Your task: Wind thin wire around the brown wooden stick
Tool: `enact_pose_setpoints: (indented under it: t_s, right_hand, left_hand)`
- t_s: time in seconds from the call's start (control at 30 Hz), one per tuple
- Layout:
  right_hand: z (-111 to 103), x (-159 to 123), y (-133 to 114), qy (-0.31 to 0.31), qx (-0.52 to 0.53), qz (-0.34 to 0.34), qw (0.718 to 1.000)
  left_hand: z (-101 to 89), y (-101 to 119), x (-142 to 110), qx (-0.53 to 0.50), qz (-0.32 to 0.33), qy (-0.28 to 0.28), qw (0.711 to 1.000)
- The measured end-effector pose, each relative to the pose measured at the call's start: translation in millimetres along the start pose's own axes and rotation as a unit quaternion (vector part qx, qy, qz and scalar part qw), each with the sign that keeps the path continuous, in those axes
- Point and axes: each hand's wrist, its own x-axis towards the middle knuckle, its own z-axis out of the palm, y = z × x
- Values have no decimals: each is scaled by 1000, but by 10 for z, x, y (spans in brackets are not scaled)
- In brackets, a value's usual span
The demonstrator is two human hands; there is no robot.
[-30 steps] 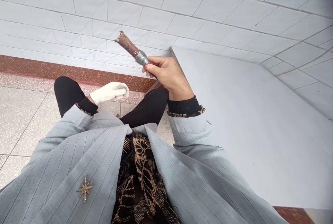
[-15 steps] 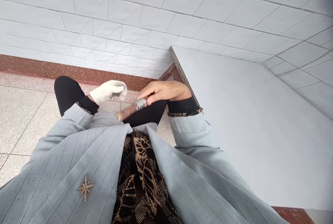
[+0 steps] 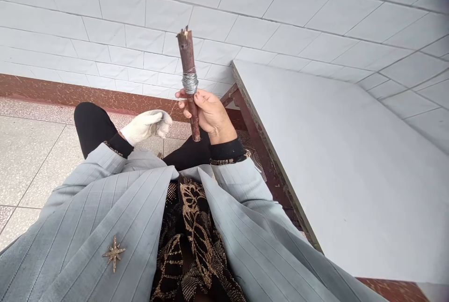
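Observation:
My right hand point(image 3: 213, 114), bare, grips the lower part of a brown wooden stick point(image 3: 187, 54). The stick stands nearly upright, its rough broken end at the top. Thin silver wire point(image 3: 190, 83) is wound in a thick band around its middle, just above my thumb. In a white knitted glove, my left hand point(image 3: 145, 126) is closed at the lower left of the stick, apart from it. A fine strand of the wire shows between the two hands and at the gloved fingers.
At the right stands a table with a white top point(image 3: 336, 166) and a dark reddish frame point(image 3: 257, 138). A white tiled wall point(image 3: 122, 16) rises in front, with a brown skirting band point(image 3: 45, 91) above the speckled floor point(image 3: 38, 147). My knee point(image 3: 93, 126) is at the left.
My right hand has moved slightly left and swung the stick from pointing down-left to nearly upright. My gloved left hand has stayed almost in place.

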Motion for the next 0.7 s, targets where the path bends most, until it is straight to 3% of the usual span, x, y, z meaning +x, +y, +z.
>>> enact_pose_setpoints:
  t_s: [0.1, 0.33, 0.53, 0.7]
  right_hand:
    - [-28, -20, 10, 5, 9, -2, 1000]
    - [-80, -47, 9, 79, 4, -16, 997]
    - [-110, -61, 92, 92, 13, -18, 996]
    - [-116, -49, 177, 57, 7, 9, 998]
  left_hand:
    - [-30, -5, -30, 3, 3, -20, 1000]
    - [-95, -3, -79, 10, -24, -63, 998]
    - [-79, -23, -85, -1, 21, -58, 998]
    - [-36, 1, -87, 17, 42, -45, 998]
